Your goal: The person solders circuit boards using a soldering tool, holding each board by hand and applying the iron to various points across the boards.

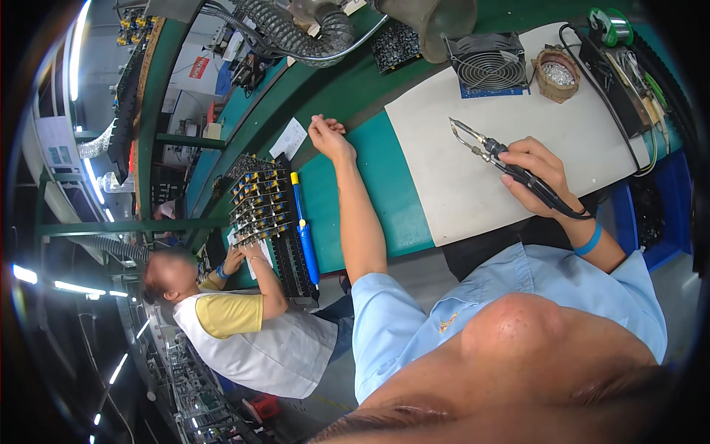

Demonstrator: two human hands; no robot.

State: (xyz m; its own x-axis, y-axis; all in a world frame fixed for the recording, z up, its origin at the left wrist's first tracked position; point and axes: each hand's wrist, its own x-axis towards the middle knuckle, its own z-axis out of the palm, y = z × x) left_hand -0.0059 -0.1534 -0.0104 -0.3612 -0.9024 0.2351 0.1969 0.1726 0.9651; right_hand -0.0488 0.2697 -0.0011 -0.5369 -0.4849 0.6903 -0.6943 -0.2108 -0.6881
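My right hand [538, 174] is closed around the black handle of a soldering iron [526, 177]. Its two thin metal arms point up and left over a pale grey mat [473, 185]. A blue band circles my right wrist. My left hand [330, 137] reaches forward over the far part of the green bench, its fingers loosely curled and partly apart, with nothing visible in them. Close to it lies a white paper sheet [289, 138]. Left of my forearm are a blue and yellow solder sucker [305, 237] and a rack of circuit boards [259, 200].
On the mat's far side stand a small fan [488, 66] and a tub of metallic bits [558, 74]. A solder spool [611, 27] and a black tool box [612, 89] are at the right. Flexible ducting [296, 33] hangs above. At left, another person [251, 325] handles boards.
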